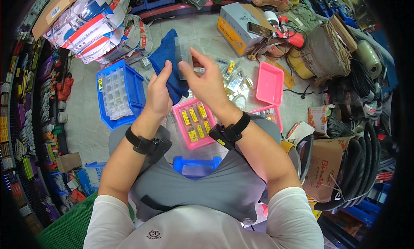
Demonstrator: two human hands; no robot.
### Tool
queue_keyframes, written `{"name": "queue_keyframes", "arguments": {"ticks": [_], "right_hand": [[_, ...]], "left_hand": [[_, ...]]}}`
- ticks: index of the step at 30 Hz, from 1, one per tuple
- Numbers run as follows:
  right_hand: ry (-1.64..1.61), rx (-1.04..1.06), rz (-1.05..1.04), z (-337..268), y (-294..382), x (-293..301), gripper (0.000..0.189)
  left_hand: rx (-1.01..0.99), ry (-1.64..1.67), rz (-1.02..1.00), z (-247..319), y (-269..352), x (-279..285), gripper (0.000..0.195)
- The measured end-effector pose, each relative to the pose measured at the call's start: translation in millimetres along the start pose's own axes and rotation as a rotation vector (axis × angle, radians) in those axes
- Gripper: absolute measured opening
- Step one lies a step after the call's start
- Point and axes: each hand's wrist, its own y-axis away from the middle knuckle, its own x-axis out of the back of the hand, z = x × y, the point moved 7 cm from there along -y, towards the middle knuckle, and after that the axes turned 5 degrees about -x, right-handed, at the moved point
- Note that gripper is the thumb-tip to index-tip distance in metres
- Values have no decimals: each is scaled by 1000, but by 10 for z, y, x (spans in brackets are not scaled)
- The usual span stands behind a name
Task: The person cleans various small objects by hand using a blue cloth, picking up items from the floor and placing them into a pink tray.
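A blue cloth is held in my left hand, thumb in front of it. My right hand grips a clear plastic box between thumb and fingers; the box lies against the cloth's right side. Below my hands stands a pink tray with several small packs bearing yellow labels. Left of my hands, a blue bin holds clear compartment boxes. Small clear packs lie on the floor beyond my right hand, beside an upright-lit pink tray.
A blue bin lies between my legs. Plastic sacks of screws are piled at the upper left. At the upper right stands a cardboard box with a phone on it. Wire coils, hoses and a carton crowd the right side; stocked shelves line the left.
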Motion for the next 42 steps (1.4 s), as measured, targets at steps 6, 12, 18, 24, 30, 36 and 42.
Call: {"name": "queue_keyframes", "arguments": {"ticks": [6,12,18,24,30,36,42], "right_hand": [[-36,-242,-70,54,44,7,42],[-49,-121,32,19,-71,184,36],[-93,-118,-99,22,123,-103,37],[-101,-102,43,69,-109,136,39],[-59,-114,-15,70,38,3,40],[-99,-97,-97,81,72,-158,44],[-324,-251,69,172,-205,246,44]], "left_hand": [[-25,-120,-13,-97,87,17,35],[106,-86,-59,-232,172,-9,36],[-22,-86,-43,41,-25,103,35],[-27,-406,-90,-104,169,-33,44],[11,-373,-21,-50,50,91,37],[-63,-308,-10,-14,-81,222,34],[19,-420,-110,-76,169,-76,33]]}}
